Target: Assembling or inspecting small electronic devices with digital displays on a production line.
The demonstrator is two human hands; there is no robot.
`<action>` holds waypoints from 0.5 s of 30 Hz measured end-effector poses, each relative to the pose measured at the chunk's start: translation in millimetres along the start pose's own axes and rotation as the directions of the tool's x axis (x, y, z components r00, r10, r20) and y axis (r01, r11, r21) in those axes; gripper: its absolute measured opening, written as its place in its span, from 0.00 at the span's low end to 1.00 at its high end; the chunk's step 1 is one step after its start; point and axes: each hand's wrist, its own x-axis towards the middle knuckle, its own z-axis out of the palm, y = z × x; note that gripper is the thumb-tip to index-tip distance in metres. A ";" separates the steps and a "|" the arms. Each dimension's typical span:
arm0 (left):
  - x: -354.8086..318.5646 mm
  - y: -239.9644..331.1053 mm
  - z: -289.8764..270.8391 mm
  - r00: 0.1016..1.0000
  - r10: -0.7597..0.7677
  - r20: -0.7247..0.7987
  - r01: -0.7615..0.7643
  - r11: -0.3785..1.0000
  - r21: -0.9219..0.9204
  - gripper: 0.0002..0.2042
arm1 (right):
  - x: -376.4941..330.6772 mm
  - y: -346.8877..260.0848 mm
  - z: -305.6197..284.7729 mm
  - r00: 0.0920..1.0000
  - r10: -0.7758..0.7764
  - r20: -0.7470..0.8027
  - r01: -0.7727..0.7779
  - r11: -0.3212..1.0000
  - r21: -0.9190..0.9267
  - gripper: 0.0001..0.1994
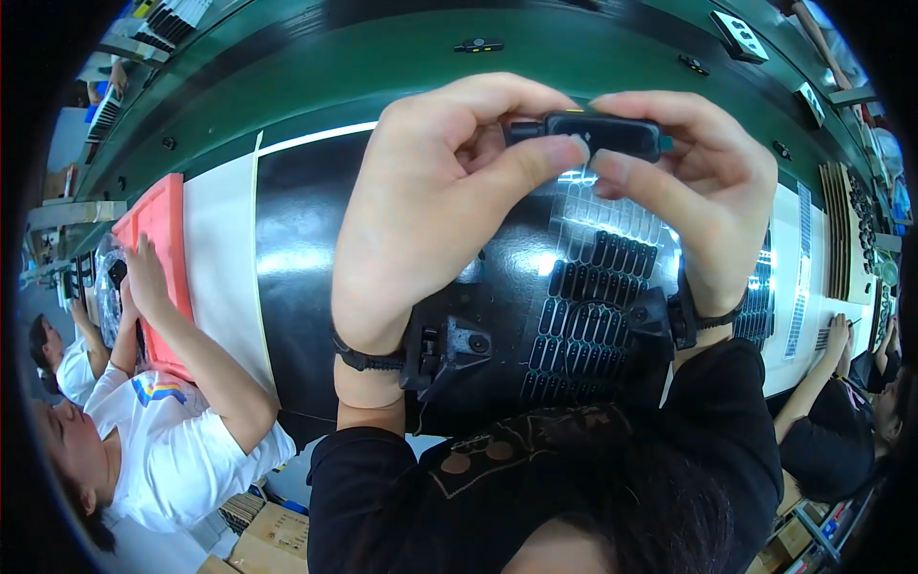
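I hold a small black part up in front of me with both hands, above the far half of the black mat on the table. My left hand pinches its left end, thumb pressed against the underside and the other fingers curled over the top. My right hand grips the right end the same way, thumb below and fingers wrapped over the top, so both hands are closed tight on the part. A bit of teal shows at its right tip, and a yellowish spot on its top edge. Each of my wrists carries a black device on a strap.

Under my hands, on the mat, lies a sheet of small black pieces in rows; some rows toward the far side look pale and empty. The mat lies on a white strip of the table, and beyond it runs a green belt with a few small black items along it.

At the left edge of the table a person in a white shirt reaches toward a red tray. At the right edge another person in black rests an arm on the white strip, near more sheets of parts.
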 end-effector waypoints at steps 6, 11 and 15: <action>-9.9 4.4 8.9 0.980 0.045 -0.192 -0.015 0.988 0.155 0.10 | -2.3 5.3 5.6 0.996 -0.093 -0.001 0.093 0.996 0.011 0.11; -4.6 -3.3 16.8 0.937 0.201 -0.285 -0.124 0.956 0.266 0.09 | 0.6 10.3 7.4 0.997 -0.077 -0.020 0.078 0.996 0.044 0.09; 10.6 -25.7 -7.8 0.970 0.024 -0.242 0.020 0.984 0.176 0.05 | 24.9 29.9 9.6 0.985 0.133 0.111 -0.150 0.977 0.152 0.09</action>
